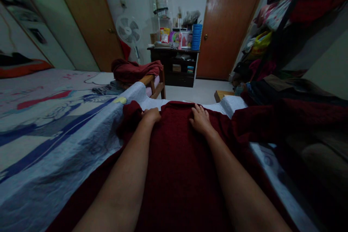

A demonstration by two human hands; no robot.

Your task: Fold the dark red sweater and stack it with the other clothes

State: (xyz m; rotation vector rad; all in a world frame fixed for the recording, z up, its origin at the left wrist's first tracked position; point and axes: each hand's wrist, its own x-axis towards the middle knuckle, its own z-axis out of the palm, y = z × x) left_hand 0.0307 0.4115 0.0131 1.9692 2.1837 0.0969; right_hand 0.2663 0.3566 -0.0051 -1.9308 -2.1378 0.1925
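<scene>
A dark red garment [176, 152] lies spread over a pale grey-blue cloth [106, 127], running from the bottom of the view to its far edge. My left hand [152, 115] is at the garment's far left part, its fingers curled round a bunched fold of the red fabric. My right hand [200, 117] rests on the garment near its far edge, palm down with fingers stretched out. Part of the red fabric extends to the right beyond my right arm.
To the left is a bed with a patterned blanket [54, 116]. Ahead stand a wooden chair [160, 88] draped with red cloth, a fan [129, 30] and a dark cabinet [174, 69]. Piled clothes [293, 90] lie at the right.
</scene>
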